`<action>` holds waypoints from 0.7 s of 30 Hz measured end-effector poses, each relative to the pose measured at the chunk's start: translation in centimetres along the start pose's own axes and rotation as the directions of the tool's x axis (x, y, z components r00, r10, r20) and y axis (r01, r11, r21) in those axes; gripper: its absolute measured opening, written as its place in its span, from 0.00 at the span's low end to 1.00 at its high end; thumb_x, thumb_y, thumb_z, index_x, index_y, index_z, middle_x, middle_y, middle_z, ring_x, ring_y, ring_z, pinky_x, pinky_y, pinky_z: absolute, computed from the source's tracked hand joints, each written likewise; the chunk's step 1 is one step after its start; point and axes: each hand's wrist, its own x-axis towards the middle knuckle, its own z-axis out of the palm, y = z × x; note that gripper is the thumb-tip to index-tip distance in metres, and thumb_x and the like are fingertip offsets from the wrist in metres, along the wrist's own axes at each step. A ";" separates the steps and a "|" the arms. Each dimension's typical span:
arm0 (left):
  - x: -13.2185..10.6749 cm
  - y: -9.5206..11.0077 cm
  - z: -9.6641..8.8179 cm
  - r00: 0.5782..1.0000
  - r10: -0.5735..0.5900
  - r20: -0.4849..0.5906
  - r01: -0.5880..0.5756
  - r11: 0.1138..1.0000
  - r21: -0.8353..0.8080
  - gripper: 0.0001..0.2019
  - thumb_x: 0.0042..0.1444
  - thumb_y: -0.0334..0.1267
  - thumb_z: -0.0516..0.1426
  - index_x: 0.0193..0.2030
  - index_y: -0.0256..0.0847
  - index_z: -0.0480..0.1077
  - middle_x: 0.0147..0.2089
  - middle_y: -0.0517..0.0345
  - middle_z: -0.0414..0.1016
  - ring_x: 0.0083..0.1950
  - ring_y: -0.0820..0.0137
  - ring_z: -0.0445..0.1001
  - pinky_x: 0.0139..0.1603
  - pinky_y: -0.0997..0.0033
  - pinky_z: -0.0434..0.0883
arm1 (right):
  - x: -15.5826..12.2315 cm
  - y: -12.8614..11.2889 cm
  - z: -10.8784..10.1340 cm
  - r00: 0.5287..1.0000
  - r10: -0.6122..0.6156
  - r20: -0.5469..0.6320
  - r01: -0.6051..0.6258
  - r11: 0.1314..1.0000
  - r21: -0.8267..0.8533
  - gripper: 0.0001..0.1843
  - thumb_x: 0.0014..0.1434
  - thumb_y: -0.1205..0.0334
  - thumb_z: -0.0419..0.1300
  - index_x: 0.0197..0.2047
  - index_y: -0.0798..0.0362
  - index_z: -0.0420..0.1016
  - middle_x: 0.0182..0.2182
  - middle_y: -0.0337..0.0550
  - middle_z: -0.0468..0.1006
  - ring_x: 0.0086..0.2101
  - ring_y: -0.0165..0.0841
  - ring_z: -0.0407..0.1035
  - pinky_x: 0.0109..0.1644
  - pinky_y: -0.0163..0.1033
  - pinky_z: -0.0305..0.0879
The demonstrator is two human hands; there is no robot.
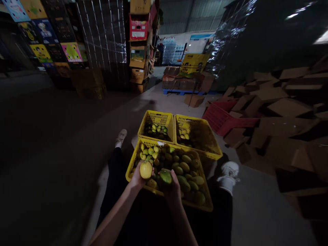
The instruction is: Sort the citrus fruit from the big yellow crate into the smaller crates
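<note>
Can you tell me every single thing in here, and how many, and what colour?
Round fruit: 1, yellow, in the left hand
Darker fruit: 1, mostly green, in the right hand
Plastic crates: 3, yellow, one near, two behind it
Loose fruit: too many to count, greens and yellows, inside all three crates
Box heap: many boxes, brown, right side
Red crate: at least 1, red, beside the box heap
Blue pallet: at least 1, blue, back centre
Big box: 1, yellow, above the pallet
Stacked cartons: many, mixed colours, back left and centre
Floor: 1, grey, all around
Shoes: 2, pale, either side of the crates
Trouser legs: 2, dark, below the shoes
Hands: 2, bare, over the near crate
</note>
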 end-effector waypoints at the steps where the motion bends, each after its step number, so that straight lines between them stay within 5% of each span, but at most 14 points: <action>1: 0.0 0.1 0.1 1.000 0.006 -0.003 -0.006 1.000 0.005 0.10 0.58 0.42 0.57 0.36 0.35 0.69 0.27 0.56 0.75 0.26 0.70 0.75 0.26 0.73 0.71 | 0.0 0.0 0.1 1.000 -0.004 -0.008 0.004 1.000 0.002 0.22 0.50 0.41 0.65 0.36 0.52 0.76 0.29 0.43 0.79 0.29 0.38 0.72 0.29 0.41 0.71; 10: -0.7 0.4 0.7 0.999 0.039 0.010 -0.040 0.998 0.047 0.07 0.57 0.39 0.56 0.35 0.36 0.70 0.26 0.57 0.74 0.24 0.72 0.72 0.26 0.74 0.71 | 0.5 -0.4 1.4 0.999 0.034 -0.016 -0.034 0.999 -0.004 0.25 0.54 0.38 0.58 0.37 0.53 0.75 0.31 0.46 0.79 0.31 0.40 0.74 0.32 0.43 0.71; 15: -0.7 0.3 0.9 0.995 0.017 -0.095 -0.030 0.990 -0.138 0.10 0.57 0.34 0.52 0.43 0.40 0.72 0.32 0.55 0.77 0.37 0.68 0.78 0.41 0.67 0.76 | 1.4 -1.3 2.2 0.999 -0.018 -0.045 0.018 1.000 -0.011 0.22 0.59 0.43 0.53 0.42 0.52 0.76 0.38 0.49 0.80 0.40 0.42 0.74 0.42 0.46 0.72; 17: -0.7 0.0 0.8 0.999 0.000 -0.040 -0.003 0.998 -0.060 0.11 0.57 0.39 0.52 0.42 0.39 0.72 0.37 0.51 0.79 0.43 0.63 0.79 0.45 0.61 0.76 | 1.5 -1.6 2.6 0.994 -0.095 -0.045 0.091 0.992 -0.083 0.20 0.59 0.48 0.55 0.48 0.51 0.75 0.44 0.48 0.78 0.46 0.42 0.72 0.51 0.48 0.68; 21: -0.8 -0.8 0.5 0.986 0.149 -0.074 -0.105 0.901 0.421 0.19 0.61 0.48 0.47 0.39 0.39 0.74 0.40 0.50 0.79 0.48 0.62 0.78 0.50 0.61 0.75 | 0.2 -0.8 3.3 0.966 -0.227 0.126 0.258 0.895 -0.365 0.24 0.57 0.50 0.60 0.55 0.48 0.73 0.55 0.50 0.71 0.57 0.46 0.63 0.63 0.53 0.58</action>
